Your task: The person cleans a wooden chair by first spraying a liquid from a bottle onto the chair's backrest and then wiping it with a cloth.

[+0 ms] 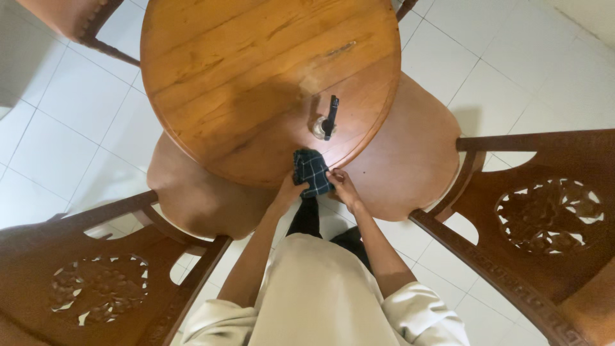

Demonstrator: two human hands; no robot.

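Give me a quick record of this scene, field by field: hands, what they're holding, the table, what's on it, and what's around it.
left hand: left hand grips the near side of the cloth
right hand: right hand pinches the cloth's right edge
held item: dark checked cloth, bunched, at the table's near edge
table: round wooden table
on table: small clear bottle with a black spray top, just beyond the cloth
seating: two carved wooden chairs, one at left, one at right, seats tucked under the table
floor: white tiles
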